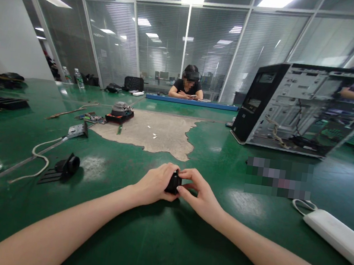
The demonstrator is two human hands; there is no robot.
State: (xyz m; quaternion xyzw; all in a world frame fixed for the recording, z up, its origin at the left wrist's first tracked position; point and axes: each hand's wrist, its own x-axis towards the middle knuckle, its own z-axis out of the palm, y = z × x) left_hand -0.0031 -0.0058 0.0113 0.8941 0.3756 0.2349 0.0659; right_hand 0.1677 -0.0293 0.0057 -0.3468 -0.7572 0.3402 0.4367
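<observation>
Both hands meet over the green table, closed around a small black part held just above its surface. The left hand wraps it from the side; the right hand pinches it with curled fingers. An open computer case stands well apart, and a white power bank lies near the right forearm.

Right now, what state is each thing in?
Black part: gripped between both hands, low over the table.
Left hand: closed on it.
Right hand: fingers pinching it.
PC case: side panel off, insides exposed.
Power bank: lying flat, cable attached.
</observation>
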